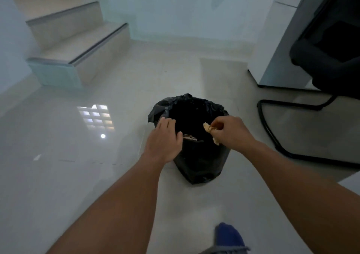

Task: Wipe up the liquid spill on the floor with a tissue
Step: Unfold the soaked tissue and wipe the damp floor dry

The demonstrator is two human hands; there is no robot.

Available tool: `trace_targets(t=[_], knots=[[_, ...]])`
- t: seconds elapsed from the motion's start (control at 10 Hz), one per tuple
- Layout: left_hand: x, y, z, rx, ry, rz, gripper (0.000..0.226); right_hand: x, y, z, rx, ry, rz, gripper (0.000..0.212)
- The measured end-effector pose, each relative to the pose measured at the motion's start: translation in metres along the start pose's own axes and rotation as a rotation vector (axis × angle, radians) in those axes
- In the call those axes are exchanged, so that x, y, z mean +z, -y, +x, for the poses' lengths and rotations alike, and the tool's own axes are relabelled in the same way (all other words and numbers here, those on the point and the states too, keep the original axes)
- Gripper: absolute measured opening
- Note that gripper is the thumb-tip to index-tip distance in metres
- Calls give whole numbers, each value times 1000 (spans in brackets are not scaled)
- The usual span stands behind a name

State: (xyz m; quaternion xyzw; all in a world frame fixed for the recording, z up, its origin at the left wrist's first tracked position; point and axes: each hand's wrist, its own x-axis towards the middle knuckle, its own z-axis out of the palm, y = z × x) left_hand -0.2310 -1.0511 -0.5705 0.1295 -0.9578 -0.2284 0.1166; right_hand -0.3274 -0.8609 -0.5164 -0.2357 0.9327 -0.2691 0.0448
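Here, going left to right, two pale tiled steps (81,45) rise well beyond the left hand's fingers, each with a dark strip along its edge. One glossy tiled floor (58,175) carries a gridded window reflection and a bright round spot, left of those fingers.

The left hand (164,138) lies on the near-left rim of one black bin (196,162); its fingers reach over the crinkled black plastic liner, gently bent, though whether they pinch the liner or only rest on it is hard to tell.

Between the two hands' fingers the bin's mouth is dark; only a pale scrap of rubbish shows inside, just beside the left thumb.

The right hand (231,132) hangs over the bin's right rim, fingers curled and pinching one crumpled tissue (209,129), yellowish and stained. Part of the tissue pokes out past the fingertips toward the left hand, another bit hangs below the palm, and the rest is hidden in the grip.

Right of those fingers stands one black chair (329,64) with a bent tube frame, cut off by the edge, beside a white cabinet (276,49).

Below both arms, one blue-clad foot (228,236) is partly cropped.
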Motion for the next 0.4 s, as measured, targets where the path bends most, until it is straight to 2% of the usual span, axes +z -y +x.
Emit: trace_targets(t=[0.1,0.3,0.4], knots=[[15,4,32,39,33,9,61,1,-4,40,-29,-71,-17,11],[34,19,66,85,78,76,69,21,-18,83,-36,-80,20,30],[41,19,69,63,105,58,73,-3,-16,89,-56,-257,89,25]])
